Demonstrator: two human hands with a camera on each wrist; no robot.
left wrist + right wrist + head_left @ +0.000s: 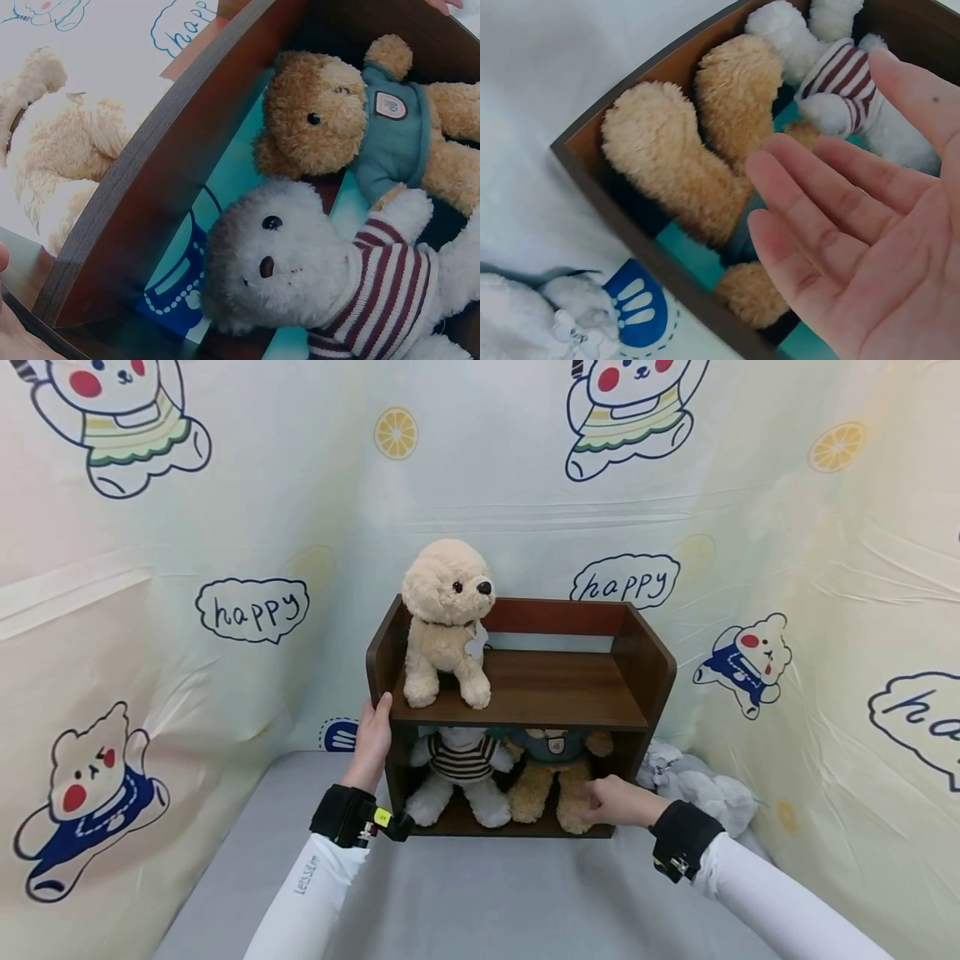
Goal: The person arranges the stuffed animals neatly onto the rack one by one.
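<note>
My left hand (pixel 371 742) holds the left side panel of a brown wooden two-tier shelf (pixel 570 689) at its front edge. Extended fingers show on my right hand (pixel 862 225), which is in front of the brown teddy bear (pixel 727 150) in a teal shirt, beside its leg in the head view. To the left of that bear in the lower tier sits a white plush bear (pixel 262 247) in a striped top. A cream plush dog (pixel 450 618) with a tag at its neck sits on the upper tier's left end.
Grey-white plush toys (pixel 701 785) lie behind the shelf's right side. The shelf stands on a grey-covered table (pixel 480 893). A printed curtain (pixel 480 460) hangs behind and along both sides.
</note>
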